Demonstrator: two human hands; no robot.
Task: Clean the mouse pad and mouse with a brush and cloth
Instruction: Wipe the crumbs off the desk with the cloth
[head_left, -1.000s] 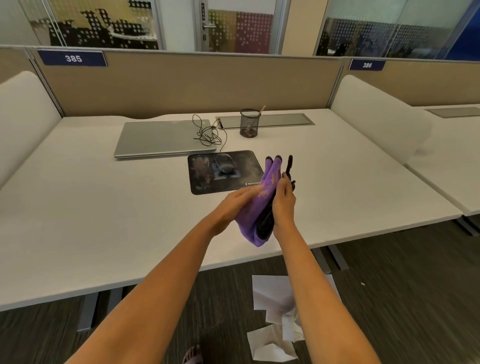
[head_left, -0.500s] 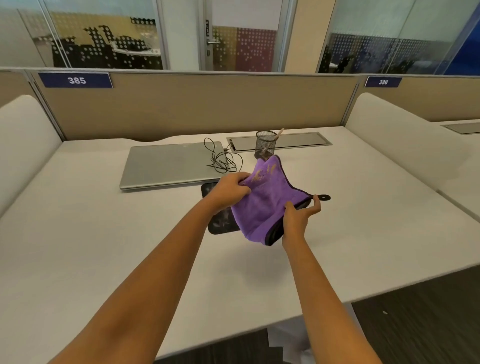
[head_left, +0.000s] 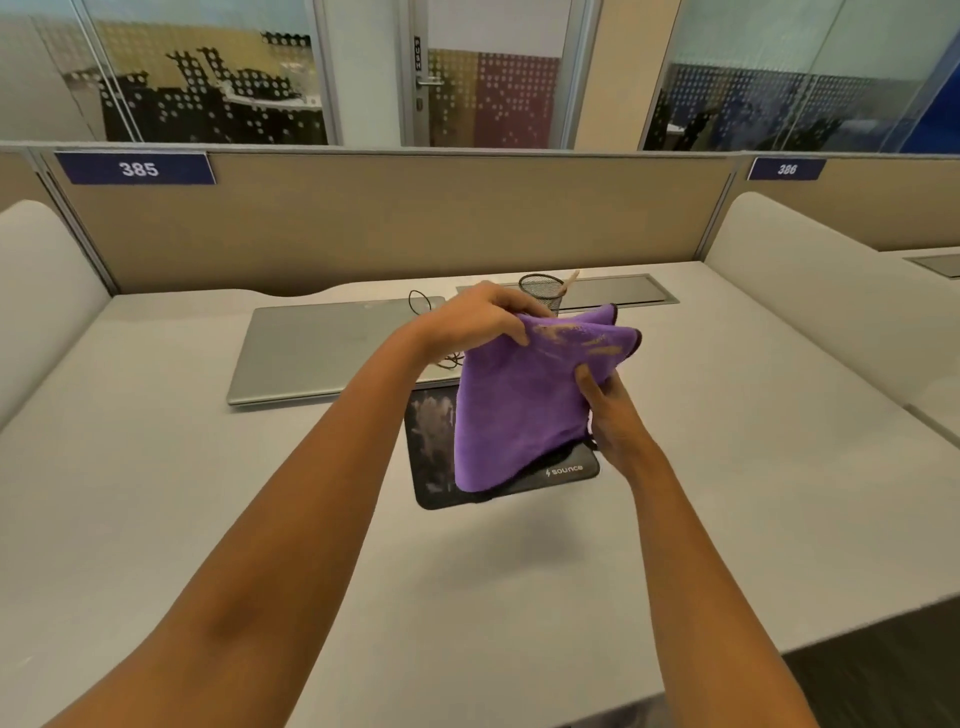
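Because the hands have carried the cloth forward since a second ago, desk (head_left: 156, 493): it now lies under both hands and not only beyond them
Laptop (head_left: 322, 353): closed, beyond the left fingers and to their left; not moved
Mouse pad (head_left: 431, 447): below the fingers, half hidden behind the cloth; a grey smear shows on its left part, so I judge the wiping is not yet done
Cloth (head_left: 519, 410): purple; a second ago bunched between the hands, now opened and hanging from the fingers over the pad; brownish marks near its top edge
Left hand (head_left: 478, 317): fingers (head_left: 511, 332) curled, pinching the top edge
Right hand (head_left: 613, 415): thumb pressed on the cloth's right side; the other fingers are behind it, cannot tell
Pen cup (head_left: 540, 288): just beyond the left fingertips; a stick stands in it, perhaps the brush
Mouse: not visible; probably behind the cloth
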